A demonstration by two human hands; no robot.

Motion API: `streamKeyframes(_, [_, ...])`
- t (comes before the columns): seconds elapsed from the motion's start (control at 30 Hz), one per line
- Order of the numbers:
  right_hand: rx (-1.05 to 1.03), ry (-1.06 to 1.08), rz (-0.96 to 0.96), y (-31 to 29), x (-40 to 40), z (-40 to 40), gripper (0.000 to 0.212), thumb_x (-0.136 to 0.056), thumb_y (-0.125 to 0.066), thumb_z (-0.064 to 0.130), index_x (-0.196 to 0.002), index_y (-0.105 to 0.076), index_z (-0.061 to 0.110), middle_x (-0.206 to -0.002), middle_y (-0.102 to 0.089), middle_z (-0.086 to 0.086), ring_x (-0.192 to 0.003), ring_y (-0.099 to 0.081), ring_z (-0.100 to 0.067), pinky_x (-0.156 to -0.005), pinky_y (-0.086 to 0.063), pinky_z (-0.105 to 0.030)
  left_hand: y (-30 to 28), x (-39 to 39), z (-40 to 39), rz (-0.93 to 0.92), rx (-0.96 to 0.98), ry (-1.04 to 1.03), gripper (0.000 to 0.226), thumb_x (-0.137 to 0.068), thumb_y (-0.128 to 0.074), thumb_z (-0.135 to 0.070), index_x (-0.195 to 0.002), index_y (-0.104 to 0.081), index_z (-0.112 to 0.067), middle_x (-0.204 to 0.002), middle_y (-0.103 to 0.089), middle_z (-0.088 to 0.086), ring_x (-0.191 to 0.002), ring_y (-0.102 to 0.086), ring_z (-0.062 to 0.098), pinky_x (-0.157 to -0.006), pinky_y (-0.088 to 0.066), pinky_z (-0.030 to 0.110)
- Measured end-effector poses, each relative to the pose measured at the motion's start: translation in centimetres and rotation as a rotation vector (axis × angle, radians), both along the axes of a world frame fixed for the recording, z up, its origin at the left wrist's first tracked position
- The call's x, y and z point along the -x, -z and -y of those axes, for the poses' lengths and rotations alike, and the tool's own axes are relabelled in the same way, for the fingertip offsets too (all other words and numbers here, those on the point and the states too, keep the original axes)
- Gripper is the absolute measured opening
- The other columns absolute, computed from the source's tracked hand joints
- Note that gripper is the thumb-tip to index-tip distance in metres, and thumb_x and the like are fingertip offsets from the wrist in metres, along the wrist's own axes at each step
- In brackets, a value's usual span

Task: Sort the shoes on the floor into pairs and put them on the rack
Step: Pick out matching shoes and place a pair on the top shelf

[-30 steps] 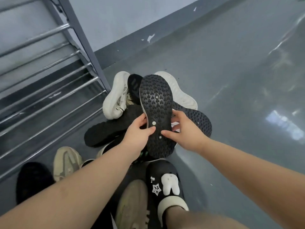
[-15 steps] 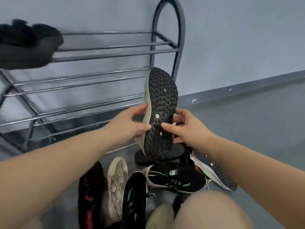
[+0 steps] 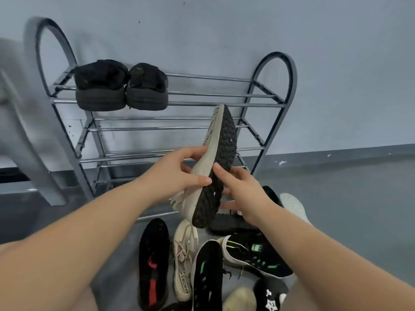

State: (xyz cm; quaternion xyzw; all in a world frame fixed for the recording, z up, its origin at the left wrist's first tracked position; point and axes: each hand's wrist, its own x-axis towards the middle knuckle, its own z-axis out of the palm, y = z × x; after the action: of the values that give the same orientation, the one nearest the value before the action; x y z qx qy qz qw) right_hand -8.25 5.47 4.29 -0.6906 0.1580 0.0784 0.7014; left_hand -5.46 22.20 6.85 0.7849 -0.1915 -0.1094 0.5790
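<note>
Beige sneaker (image 3: 216, 162), black sole toward the camera, is held tilted in front of the rack (image 3: 265, 104). The left hand (image 3: 173, 176) grips its upper side, fingers curled; the right hand (image 3: 242, 189) pinches its sole edge. Two black shoes (image 3: 121, 86) sit on the rack's top shelf; more shoes (image 3: 186, 261) lie below it on the floor (image 3: 336, 209).

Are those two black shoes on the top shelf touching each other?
Touching. The head view shows the two black shoes side by side on the rack, their inner sides pressed together with no gap.
</note>
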Motion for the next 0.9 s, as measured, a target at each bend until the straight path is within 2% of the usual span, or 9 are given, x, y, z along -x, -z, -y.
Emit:
streamKeyframes(0.13, [-0.11,-0.055,-0.015,-0.2,1.0,-0.5,0.039,-0.08,-0.07,0.038,-0.11,-0.054,0.019,-0.113,-0.065,-0.004,-0.101,-0.066,-0.024,-0.067,-0.058,-0.041,-1.0,1.1,-1.1,0.16,-0.189,0.048,0.061,-0.073,-0.078,-0.023,-0.118,-0.047,-0.052,-0.116,-0.053,-0.02,-0.087,-0.054,0.006,-0.071,-0.043,0.004])
streamKeyframes(0.3, [-0.179,-0.089,0.007,-0.8,1.0,-1.0,0.063,-0.075,-0.075,0.039,-0.127,-0.053,0.011,-0.115,-0.066,-0.011,-0.09,-0.068,-0.024,-0.076,-0.057,-0.047,-1.3,1.2,-1.8,0.195,-0.194,-0.099,0.073,-0.072,-0.079,-0.026,-0.136,-0.045,-0.034,-0.121,-0.05,-0.016,-0.098,-0.048,0.0,-0.08,-0.036,0.006])
streamKeyframes(0.43, [-0.29,-0.11,0.008,-1.0,1.0,-0.4,0.049,-0.084,-0.065,0.032,-0.123,-0.056,0.004,-0.094,-0.068,-0.008,-0.064,-0.068,-0.014,-0.071,-0.056,-0.045,-0.3,1.3,-0.9,-0.26,-0.055,-0.113,0.092,-0.069,-0.078,-0.044,-0.146,-0.032,-0.022,-0.135,-0.048,-0.007,-0.119,-0.051,0.013,-0.102,-0.041,0.034])
streamKeyframes(0.5, [-0.319,-0.16,0.019,-1.3,1.3,0.1,0.029,-0.092,-0.054,0.023,-0.114,-0.056,0.003,-0.065,-0.066,0.003,-0.048,-0.062,-0.005,-0.066,-0.051,-0.041,0.2,1.7,-0.4,-0.562,0.121,0.025,0.071,-0.069,-0.072,-0.045,-0.129,-0.052,-0.012,-0.115,-0.068,0.002,-0.098,-0.067,0.018,-0.091,-0.052,0.039])
streamKeyframes(0.57, [-0.314,-0.222,0.014,-1.8,1.5,0.5,0.021,-0.096,-0.048,0.019,-0.11,-0.055,0.005,-0.052,-0.061,0.009,-0.044,-0.058,-0.001,-0.066,-0.046,-0.036,0.4,2.2,0.0,-0.677,0.235,0.128,0.043,-0.07,-0.063,-0.038,-0.103,-0.065,-0.011,-0.09,-0.074,0.004,-0.078,-0.07,0.017,-0.076,-0.055,0.035])
streamKeyframes(0.67, [-0.27,-0.263,0.019,-1.9,1.6,1.3,0.031,-0.092,-0.053,0.022,-0.116,-0.056,0.003,-0.065,-0.068,0.008,-0.058,-0.064,-0.002,-0.072,-0.048,-0.033,1.0,2.1,0.3,-0.63,0.296,0.132,0.039,-0.068,-0.064,-0.032,-0.1,-0.065,-0.01,-0.088,-0.075,0.004,-0.076,-0.071,0.016,-0.074,-0.056,0.032])
streamKeyframes(0.73, [-0.235,-0.237,0.033,-1.9,1.5,1.7,0.047,-0.089,-0.058,0.027,-0.13,-0.051,0.005,-0.074,-0.07,0.007,-0.066,-0.067,-0.005,-0.071,-0.051,-0.033,1.5,2.1,0.7,-0.557,0.254,0.08,0.055,-0.063,-0.07,-0.033,-0.113,-0.061,-0.01,-0.098,-0.074,0.004,-0.087,-0.07,0.017,-0.082,-0.055,0.034])
streamKeyframes(0.8, [-0.242,-0.199,0.054,-1.8,1.5,2.1,0.047,-0.09,-0.058,0.029,-0.13,-0.05,0.009,-0.084,-0.071,0.003,-0.068,-0.069,-0.009,-0.068,-0.055,-0.035,2.0,2.4,1.3,-0.425,0.102,-0.013,0.081,-0.056,-0.078,-0.04,-0.127,-0.053,-0.011,-0.108,-0.069,-0.001,-0.097,-0.067,0.015,-0.09,-0.052,0.033])
streamKeyframes(0.9, [-0.233,-0.105,0.051,-1.4,1.4,2.6,0.039,-0.087,-0.062,0.032,-0.121,-0.056,0.013,-0.101,-0.071,-0.002,-0.085,-0.071,-0.019,-0.068,-0.058,-0.037,2.7,3.1,2.2,-0.19,-0.202,-0.057,0.086,-0.061,-0.081,-0.046,-0.133,-0.041,-0.021,-0.112,-0.058,-0.013,-0.101,-0.059,0.006,-0.087,-0.047,0.022])
